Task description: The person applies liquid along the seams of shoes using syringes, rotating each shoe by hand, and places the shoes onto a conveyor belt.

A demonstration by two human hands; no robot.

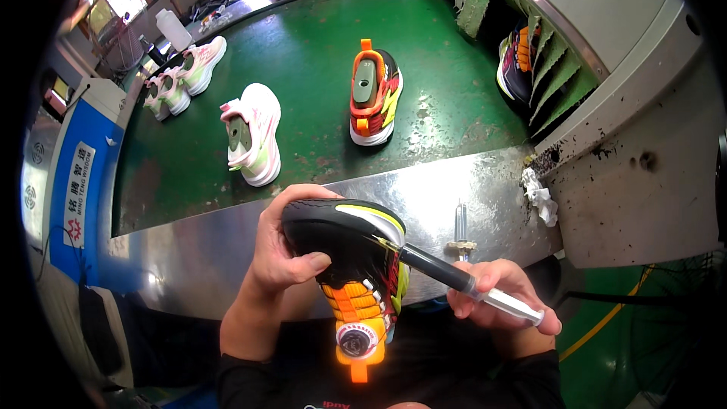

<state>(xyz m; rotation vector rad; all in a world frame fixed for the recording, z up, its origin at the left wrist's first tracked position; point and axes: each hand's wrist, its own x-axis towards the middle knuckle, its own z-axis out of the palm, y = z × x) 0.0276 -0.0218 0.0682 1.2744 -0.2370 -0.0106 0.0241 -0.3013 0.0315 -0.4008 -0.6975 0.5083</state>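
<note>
One sneaker [354, 261] in left hand [279, 251]; green belt [314, 68], flaps [476, 4] beyond

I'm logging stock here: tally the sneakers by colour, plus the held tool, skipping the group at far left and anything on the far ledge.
Dark sneakers with orange parts: 3 (one in the left hand, one on the green surface, one at the green flaps)
Pink-and-white sneaker: 1
Syringe in the right hand: 1
Total: 5
</note>
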